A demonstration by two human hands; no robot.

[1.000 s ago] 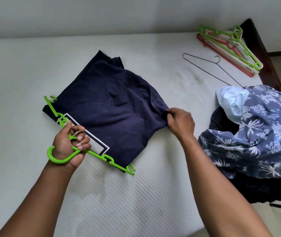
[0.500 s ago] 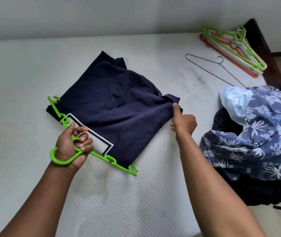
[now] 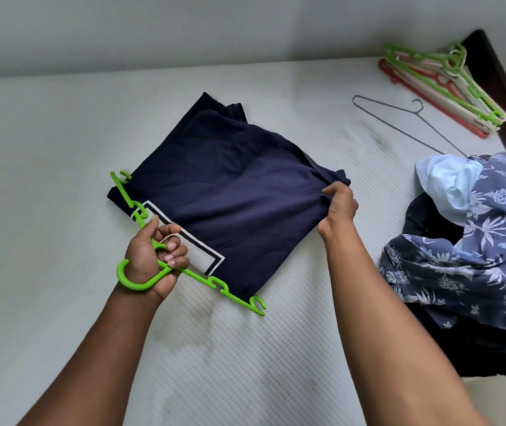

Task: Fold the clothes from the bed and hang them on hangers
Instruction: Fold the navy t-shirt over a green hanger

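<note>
Head view: looking down past both forearms onto a white quilted bed [image 3: 61, 155] that sits against a pale wall [image 3: 184, 26].
Navy T-shirt [image 3: 230, 186]: folded flat near the middle of the bed. A white-and-navy printed rectangle shows at its near-left edge.
Green hanger [image 3: 226, 291]: bright plastic, lying along that same near-left edge of the shirt. Both notched ends poke out past the cloth, and the hook curls back toward the person. From here I cannot tell whether the shirt is passed over the bar or only lies against it.
Left hand [image 3: 153, 256]: the fingers are wrapped tight round the hanger's neck just above the hook, which curves round the heel of the hand.
Right hand [image 3: 337, 210]: it pinches the shirt's right corner between thumb and fingers, and the cloth is drawn into small creases there.
Wire hanger [image 3: 399, 118]: thin and grey, lying on the bed beyond the right hand and apart from the shirt.
Plastic hangers [image 3: 439, 87]: a stack of green, cream and red ones at the bed's far right corner, just beside a dark wooden headboard [image 3: 497, 87].
Clothes pile: heaped at the bed's right edge near the right forearm. A blue floral garment [image 3: 476, 241] lies on top, with a pale blue garment [image 3: 448, 186] bunched at its far side and dark clothes [image 3: 424, 222] underneath.
</note>
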